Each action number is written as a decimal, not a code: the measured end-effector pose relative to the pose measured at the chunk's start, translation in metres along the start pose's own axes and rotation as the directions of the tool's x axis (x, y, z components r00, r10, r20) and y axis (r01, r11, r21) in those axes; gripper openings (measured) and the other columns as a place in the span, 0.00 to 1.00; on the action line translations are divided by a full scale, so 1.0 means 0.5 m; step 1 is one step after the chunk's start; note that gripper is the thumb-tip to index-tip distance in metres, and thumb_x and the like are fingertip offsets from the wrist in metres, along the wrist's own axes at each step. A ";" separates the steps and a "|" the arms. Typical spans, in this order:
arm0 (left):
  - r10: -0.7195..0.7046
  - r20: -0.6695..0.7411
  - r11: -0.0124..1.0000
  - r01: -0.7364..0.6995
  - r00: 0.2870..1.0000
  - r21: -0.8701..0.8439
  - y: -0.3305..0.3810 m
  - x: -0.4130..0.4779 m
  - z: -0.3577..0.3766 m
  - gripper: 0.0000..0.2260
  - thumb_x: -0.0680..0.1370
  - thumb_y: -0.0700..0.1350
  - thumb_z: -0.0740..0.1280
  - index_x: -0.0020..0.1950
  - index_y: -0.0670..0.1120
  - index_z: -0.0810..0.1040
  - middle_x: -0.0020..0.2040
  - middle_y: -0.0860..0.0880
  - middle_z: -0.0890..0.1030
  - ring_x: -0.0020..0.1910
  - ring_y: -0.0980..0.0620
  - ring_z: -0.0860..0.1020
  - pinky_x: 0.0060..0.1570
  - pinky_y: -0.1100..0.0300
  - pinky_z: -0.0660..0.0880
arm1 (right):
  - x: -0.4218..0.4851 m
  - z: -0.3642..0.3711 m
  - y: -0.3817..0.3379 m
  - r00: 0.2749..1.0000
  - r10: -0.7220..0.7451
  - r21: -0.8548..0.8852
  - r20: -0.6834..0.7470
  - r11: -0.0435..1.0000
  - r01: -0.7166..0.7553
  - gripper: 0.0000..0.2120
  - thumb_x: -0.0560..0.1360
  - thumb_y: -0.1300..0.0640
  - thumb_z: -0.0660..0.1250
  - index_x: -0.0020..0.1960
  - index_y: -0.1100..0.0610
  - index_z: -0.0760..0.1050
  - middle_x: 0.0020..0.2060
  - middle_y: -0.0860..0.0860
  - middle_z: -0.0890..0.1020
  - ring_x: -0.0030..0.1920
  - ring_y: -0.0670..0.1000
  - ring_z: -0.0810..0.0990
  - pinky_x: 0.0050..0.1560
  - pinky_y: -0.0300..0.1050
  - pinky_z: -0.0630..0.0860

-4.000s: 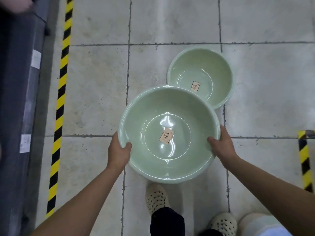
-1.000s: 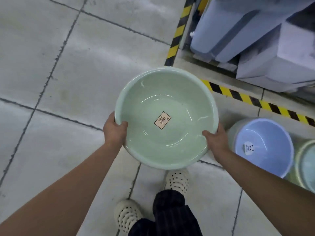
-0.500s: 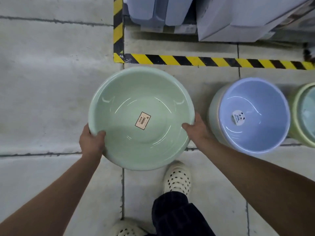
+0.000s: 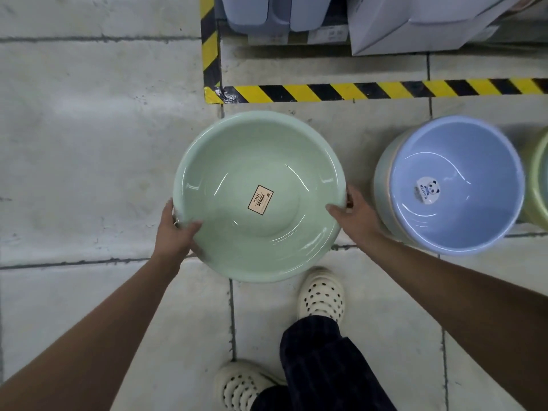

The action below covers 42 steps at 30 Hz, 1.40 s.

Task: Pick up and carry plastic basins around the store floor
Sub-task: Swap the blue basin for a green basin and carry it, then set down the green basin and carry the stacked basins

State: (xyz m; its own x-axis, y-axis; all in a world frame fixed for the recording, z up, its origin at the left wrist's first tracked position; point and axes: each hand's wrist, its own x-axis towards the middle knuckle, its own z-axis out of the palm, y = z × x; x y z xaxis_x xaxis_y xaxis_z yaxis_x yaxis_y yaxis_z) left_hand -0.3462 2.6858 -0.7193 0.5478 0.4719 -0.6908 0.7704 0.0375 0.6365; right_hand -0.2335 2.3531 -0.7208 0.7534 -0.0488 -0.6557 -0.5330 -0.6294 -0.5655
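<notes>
I hold a pale green plastic basin (image 4: 237,161) level above the tiled floor, a tan label stuck to its bottom. My left hand (image 4: 176,232) grips its near-left rim, thumb inside. My right hand (image 4: 354,216) grips the right rim, thumb over the edge. The basin's underside is hidden.
A stack of basins topped by a blue basin (image 4: 453,185) with a panda sticker stands on the floor close to my right hand. A yellow-green basin (image 4: 538,179) shows at the right edge. Yellow-black tape (image 4: 370,90) marks off shelving with blue bins (image 4: 267,10) ahead. My shoes are below.
I have turned and walked from open floor toward the taped shelf area. The green basin stays in both hands and sits slightly further right and nearer the blue basin stack.
</notes>
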 end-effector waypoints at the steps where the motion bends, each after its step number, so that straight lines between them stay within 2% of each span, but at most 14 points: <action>1: 0.028 0.001 1.000 -0.028 1.000 0.004 0.022 -0.021 -0.005 0.27 0.76 0.37 0.70 0.73 0.50 0.68 0.60 0.51 0.79 0.56 0.52 0.78 0.50 0.61 0.75 | -0.022 -0.017 -0.006 1.000 -0.020 -0.011 0.003 1.000 0.020 0.27 0.74 0.53 0.72 0.72 0.49 0.68 0.59 0.46 0.78 0.63 0.47 0.75 0.59 0.39 0.67; 3: 0.067 -0.027 0.998 -0.067 0.997 0.008 0.074 -0.078 -0.008 0.24 0.77 0.38 0.69 0.73 0.49 0.70 0.63 0.52 0.78 0.61 0.55 0.76 0.59 0.60 0.73 | -0.072 -0.059 -0.021 0.999 -0.042 -0.059 0.003 0.997 0.042 0.28 0.75 0.51 0.70 0.73 0.49 0.67 0.65 0.48 0.77 0.66 0.47 0.73 0.60 0.38 0.64; 5: 0.074 -0.022 0.997 -0.075 0.997 -0.022 0.135 -0.148 -0.001 0.20 0.78 0.38 0.68 0.70 0.46 0.73 0.64 0.51 0.78 0.64 0.53 0.76 0.62 0.60 0.71 | -0.128 -0.108 -0.044 1.000 -0.025 -0.068 -0.001 0.997 0.025 0.25 0.77 0.51 0.68 0.73 0.50 0.68 0.67 0.50 0.76 0.68 0.49 0.73 0.60 0.38 0.64; 9: 0.071 0.134 0.998 -0.070 0.988 -0.009 0.264 -0.301 0.030 0.21 0.77 0.40 0.71 0.70 0.46 0.74 0.63 0.49 0.78 0.62 0.52 0.77 0.60 0.61 0.70 | -0.261 -0.220 -0.097 0.998 -0.014 0.027 -0.056 1.000 0.016 0.20 0.78 0.57 0.67 0.70 0.54 0.72 0.66 0.49 0.78 0.66 0.47 0.75 0.64 0.38 0.67; 12: 0.055 0.228 0.994 -0.074 0.972 0.074 0.347 -0.413 0.055 0.20 0.77 0.41 0.71 0.69 0.47 0.75 0.61 0.49 0.79 0.60 0.53 0.78 0.58 0.63 0.69 | -0.366 -0.298 -0.130 0.996 0.012 0.101 -0.090 0.995 -0.003 0.19 0.77 0.58 0.68 0.68 0.54 0.74 0.64 0.48 0.79 0.63 0.45 0.75 0.60 0.37 0.69; 14: 0.051 0.251 0.990 -0.083 0.967 0.118 0.396 -0.484 0.066 0.19 0.77 0.40 0.71 0.68 0.45 0.76 0.60 0.46 0.80 0.57 0.52 0.78 0.56 0.63 0.69 | -0.437 -0.350 -0.148 0.992 0.056 0.158 -0.112 0.987 -0.038 0.18 0.77 0.56 0.68 0.66 0.51 0.75 0.61 0.47 0.80 0.62 0.46 0.76 0.60 0.38 0.69; 17: 0.046 0.272 0.977 -0.101 0.961 0.190 0.464 -0.592 0.079 0.14 0.78 0.39 0.69 0.64 0.45 0.78 0.57 0.46 0.81 0.54 0.49 0.79 0.57 0.60 0.72 | -0.548 -0.428 -0.156 0.985 0.126 0.256 -0.115 0.962 -0.093 0.16 0.77 0.53 0.67 0.64 0.47 0.77 0.58 0.45 0.80 0.57 0.45 0.77 0.52 0.30 0.69; 20: 0.052 0.288 0.960 -0.127 0.956 0.248 0.513 -0.681 0.099 0.11 0.78 0.41 0.68 0.60 0.47 0.79 0.54 0.48 0.82 0.51 0.49 0.80 0.61 0.53 0.75 | -0.653 -0.512 -0.132 0.981 0.156 0.287 -0.115 0.951 -0.118 0.16 0.76 0.52 0.68 0.64 0.46 0.77 0.58 0.45 0.79 0.60 0.46 0.77 0.60 0.38 0.70; 22: 0.049 0.296 0.947 -0.138 0.954 0.289 0.536 -0.741 0.120 0.10 0.78 0.42 0.69 0.58 0.48 0.80 0.52 0.48 0.83 0.50 0.49 0.80 0.59 0.51 0.77 | -0.721 -0.574 -0.105 0.975 0.172 0.286 -0.140 0.950 -0.126 0.15 0.76 0.51 0.68 0.63 0.46 0.78 0.57 0.45 0.80 0.60 0.46 0.78 0.61 0.40 0.70; 25: 0.030 0.320 0.935 -0.140 0.947 0.326 0.554 -0.842 0.174 0.08 0.76 0.44 0.69 0.55 0.49 0.79 0.50 0.44 0.83 0.46 0.45 0.79 0.53 0.52 0.77 | -0.812 -0.680 -0.056 0.957 0.211 0.339 -0.199 0.931 -0.135 0.14 0.77 0.54 0.68 0.62 0.48 0.78 0.56 0.46 0.81 0.57 0.50 0.80 0.53 0.37 0.71; 27: 0.026 0.355 0.924 -0.158 0.935 0.349 0.563 -0.912 0.230 0.08 0.74 0.46 0.69 0.53 0.51 0.79 0.47 0.46 0.82 0.46 0.45 0.79 0.54 0.52 0.76 | -0.856 -0.757 -0.018 0.947 0.226 0.353 -0.226 0.926 -0.136 0.14 0.78 0.54 0.67 0.63 0.48 0.78 0.57 0.47 0.81 0.55 0.51 0.81 0.50 0.37 0.72; 32: -0.011 0.391 0.927 -0.137 0.920 0.348 0.574 -1.049 0.417 0.08 0.76 0.43 0.71 0.54 0.49 0.78 0.52 0.47 0.83 0.43 0.51 0.78 0.51 0.56 0.75 | -0.869 -0.956 0.088 0.944 0.221 0.305 -0.244 0.942 -0.141 0.15 0.78 0.52 0.67 0.64 0.49 0.76 0.61 0.48 0.81 0.60 0.46 0.77 0.57 0.40 0.72; 38: -0.064 0.391 0.949 -0.066 0.918 0.310 0.584 -1.156 0.661 0.13 0.75 0.49 0.69 0.59 0.52 0.79 0.56 0.50 0.81 0.57 0.49 0.79 0.62 0.46 0.75 | -0.791 -1.167 0.200 0.956 0.230 0.263 -0.183 0.948 -0.178 0.18 0.77 0.50 0.68 0.66 0.48 0.75 0.60 0.50 0.80 0.62 0.47 0.77 0.54 0.40 0.70; 42: -0.069 0.388 0.960 -0.044 0.919 0.277 0.608 -1.186 0.790 0.12 0.78 0.46 0.67 0.61 0.50 0.78 0.57 0.49 0.80 0.58 0.48 0.79 0.61 0.49 0.75 | -0.744 -1.259 0.245 0.956 0.255 0.249 -0.145 0.945 -0.214 0.19 0.76 0.50 0.69 0.66 0.49 0.74 0.60 0.51 0.80 0.61 0.48 0.77 0.54 0.40 0.70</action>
State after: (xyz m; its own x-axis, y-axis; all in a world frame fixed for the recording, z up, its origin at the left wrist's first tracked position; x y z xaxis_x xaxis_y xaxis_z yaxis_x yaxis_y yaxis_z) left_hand -0.3079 2.0696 -0.2515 0.5766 0.0892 -0.8122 0.8055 -0.2288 0.5467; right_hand -0.3365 1.8058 -0.2313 0.6407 -0.3197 -0.6981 -0.7603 -0.3909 -0.5187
